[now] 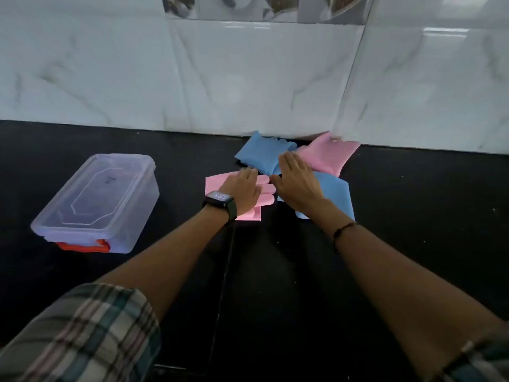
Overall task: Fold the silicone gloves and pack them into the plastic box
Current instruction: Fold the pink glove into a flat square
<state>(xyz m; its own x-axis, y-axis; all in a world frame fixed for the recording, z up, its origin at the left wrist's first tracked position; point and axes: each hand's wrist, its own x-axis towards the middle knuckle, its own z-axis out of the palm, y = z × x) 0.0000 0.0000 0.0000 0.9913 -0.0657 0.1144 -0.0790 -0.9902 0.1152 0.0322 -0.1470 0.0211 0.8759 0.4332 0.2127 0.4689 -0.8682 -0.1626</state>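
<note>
Left hand (243,188) flat on pink glove (214,183), right hand (296,179) flat on blue glove (334,193)

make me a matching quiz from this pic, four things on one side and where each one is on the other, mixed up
Things:
1. plastic box
2. near pink glove
3. far pink glove
4. smartwatch

Places:
A. against the tiled wall, at the right of the pile
B. on the left wrist
C. under the left hand
D. alone at the left of the black counter, lid on

Pairs: 1-D, 2-C, 3-A, 4-B
</note>
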